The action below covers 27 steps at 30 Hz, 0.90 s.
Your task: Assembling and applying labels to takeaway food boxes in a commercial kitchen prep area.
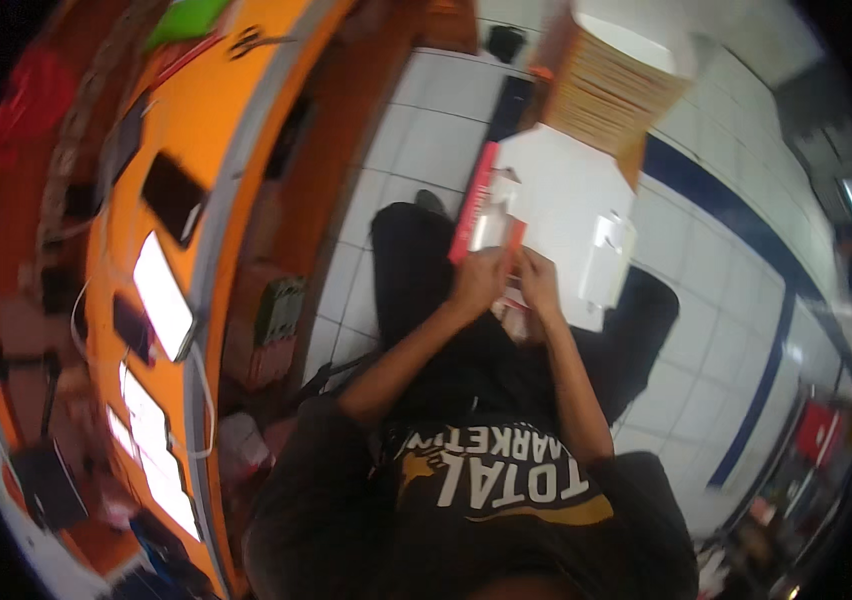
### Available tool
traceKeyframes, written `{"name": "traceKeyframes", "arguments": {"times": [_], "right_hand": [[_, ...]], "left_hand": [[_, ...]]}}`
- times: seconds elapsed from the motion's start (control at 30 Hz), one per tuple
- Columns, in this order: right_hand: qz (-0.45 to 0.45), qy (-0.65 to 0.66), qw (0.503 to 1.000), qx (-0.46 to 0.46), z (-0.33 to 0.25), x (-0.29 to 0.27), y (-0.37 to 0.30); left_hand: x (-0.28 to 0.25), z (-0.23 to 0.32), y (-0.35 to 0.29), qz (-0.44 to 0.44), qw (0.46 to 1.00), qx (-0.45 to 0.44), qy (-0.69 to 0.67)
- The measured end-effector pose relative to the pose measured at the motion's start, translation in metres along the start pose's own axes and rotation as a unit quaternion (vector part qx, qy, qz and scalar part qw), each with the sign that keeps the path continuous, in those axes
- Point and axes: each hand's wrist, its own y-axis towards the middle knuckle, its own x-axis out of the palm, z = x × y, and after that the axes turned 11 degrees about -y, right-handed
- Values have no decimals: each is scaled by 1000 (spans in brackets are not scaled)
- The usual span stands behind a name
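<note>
My left hand (478, 276) and my right hand (538, 278) meet over my lap, both gripping a small red and clear package (491, 218) at its lower edge. The package lies against a white board (566, 190) that rests across my dark-trousered knees. A small white packet (608, 255) sits on the board to the right of my right hand. Which fingers pinch which part of the package is too blurred to tell.
An orange counter (236, 130) curves along the left with several phones (162, 295), cables and scissors (251, 42). A stack of brown and white boxes (611, 85) stands ahead on the white tiled floor (426, 140). Red items (818, 430) sit at the right.
</note>
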Motion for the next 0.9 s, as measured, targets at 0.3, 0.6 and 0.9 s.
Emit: {"name": "traceKeyframes", "arguments": {"times": [0.3,0.6,0.9], "right_hand": [[-141,-22,990,20,8,-20,-4],[-60,-153,985,-57,11,-6,-11],[7,-158,985,-63,-15,-4,-20]], "left_hand": [[-35,-29,47,115,983,-128,60],[0,-19,65,46,996,-64,50],[-19,25,12,-62,985,-161,17]]}}
